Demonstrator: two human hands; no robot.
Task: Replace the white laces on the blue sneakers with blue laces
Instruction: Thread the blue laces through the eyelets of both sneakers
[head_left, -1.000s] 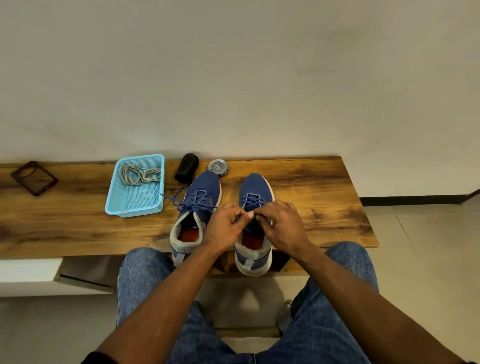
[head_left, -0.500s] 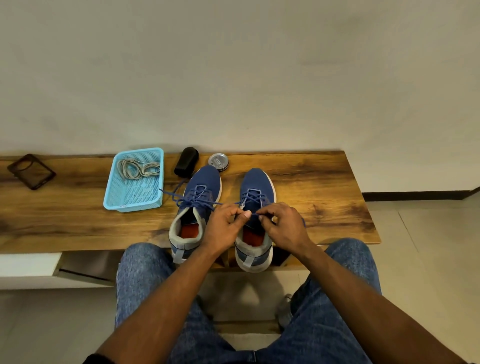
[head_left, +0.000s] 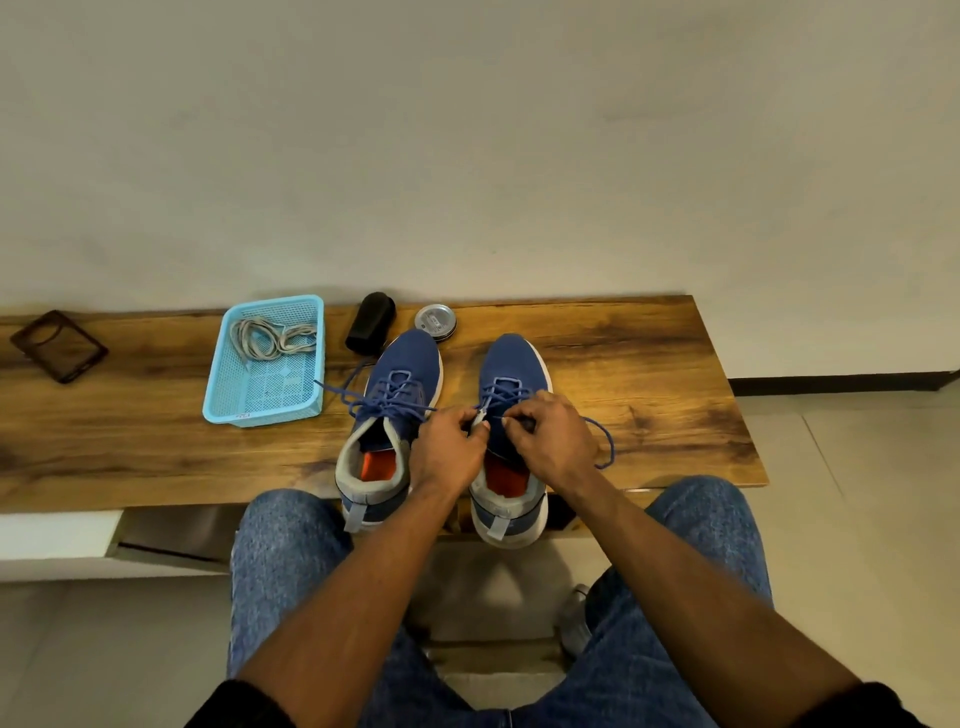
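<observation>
Both grips — blue lace (head_left: 602, 441), right sneaker (head_left: 511, 369)

Bare bench (head_left: 649, 374) right of the sneakers (head_left: 511, 374); basket (head_left: 221, 384), brush (head_left: 370, 323) and tin (head_left: 435, 322) crowd the left.

Laces (head_left: 270, 338) in basket (head_left: 228, 384), left of sneakers (head_left: 395, 415)

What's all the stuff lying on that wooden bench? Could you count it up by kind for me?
Blue sneakers: 2 (left sneaker, right sneaker)
Light blue plastic basket, holding a bundle of white laces: 1
Black cylindrical container, lying down: 1
Round metal tin: 1
Dark phone case: 1
Total: 6, or 7 counting the laces bundle.
</observation>
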